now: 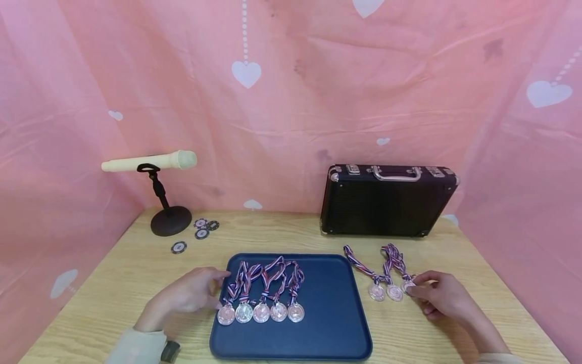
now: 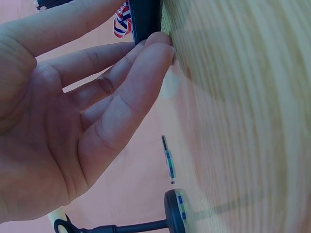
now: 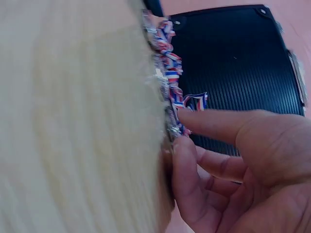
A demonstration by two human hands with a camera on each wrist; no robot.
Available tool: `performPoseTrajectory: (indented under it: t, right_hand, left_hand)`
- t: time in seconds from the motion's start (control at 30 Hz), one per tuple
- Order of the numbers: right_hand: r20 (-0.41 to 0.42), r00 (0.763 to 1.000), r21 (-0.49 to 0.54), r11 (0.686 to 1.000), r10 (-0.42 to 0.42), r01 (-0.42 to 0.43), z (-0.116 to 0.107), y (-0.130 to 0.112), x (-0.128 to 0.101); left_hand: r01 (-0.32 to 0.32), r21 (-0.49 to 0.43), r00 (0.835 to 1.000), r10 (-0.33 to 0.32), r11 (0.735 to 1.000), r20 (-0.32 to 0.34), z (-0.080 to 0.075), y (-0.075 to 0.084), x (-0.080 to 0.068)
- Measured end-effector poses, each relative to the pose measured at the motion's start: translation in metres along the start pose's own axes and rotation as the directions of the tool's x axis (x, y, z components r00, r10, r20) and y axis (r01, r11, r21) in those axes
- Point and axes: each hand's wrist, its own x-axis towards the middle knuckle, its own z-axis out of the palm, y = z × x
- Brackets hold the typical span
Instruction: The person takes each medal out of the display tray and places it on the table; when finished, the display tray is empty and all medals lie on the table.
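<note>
At the left side of the dark blue tray [image 1: 327,323], my left hand [image 1: 193,290] touches the rim with its fingers fairly straight. Several medals [image 1: 261,312] with red, white and blue striped ribbons lie in a row on the tray's left half. Three more medals lie on the table right of the tray. My right hand [image 1: 443,298] pinches the rightmost medal [image 1: 408,287] of these at its edge between thumb and fingers. The right wrist view shows the thumb and a finger at that medal [image 3: 171,121], partly covering it.
Behind the right-hand medals stands a black briefcase [image 1: 391,202] with a silver handle. A cream microphone [image 1: 150,162] sits on a black stand [image 1: 171,221] at the back left, with several poker chips [image 1: 202,233] beside it. A pink curtain [image 1: 291,126] hangs around the wooden table [image 1: 113,283].
</note>
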Motion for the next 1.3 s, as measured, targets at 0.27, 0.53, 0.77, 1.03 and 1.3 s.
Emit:
performPoseTrajectory:
  t: [0.27, 0.53, 0.77, 1.03, 1.3]
  right_hand:
    - [-0.017, 0.999, -0.077, 0.997, -0.029, 0.028, 0.002, -0.005, 0.002]
    - [0.034, 0.999, -0.08, 0.996, -0.026, 0.028, -0.002, -0.005, 0.002]
    - [0.048, 0.997, -0.081, 0.995, -0.055, 0.059, 0.002, -0.008, 0.003]
    - [0.047, 0.996, -0.098, 0.992, -0.069, 0.074, 0.004, -0.011, 0.005]
    - [-0.048, 0.993, -0.153, 0.983, -0.11, 0.102, -0.002, -0.024, -0.006]
  left_hand:
    - [0.005, -0.001, 1.0, -0.005, 1.0, -0.01, 0.0, -0.001, -0.003]
    - [0.023, -0.018, 1.0, -0.023, 1.0, -0.004, -0.001, -0.002, -0.004]
    - [0.006, -0.015, 1.0, -0.006, 1.0, -0.012, 0.0, -0.006, -0.005]
    - [0.003, -0.008, 1.0, -0.003, 1.0, -0.021, 0.001, -0.008, -0.006]
    - [-0.085, 0.008, 0.996, 0.085, 0.996, -0.009, 0.001, -0.006, 0.0]
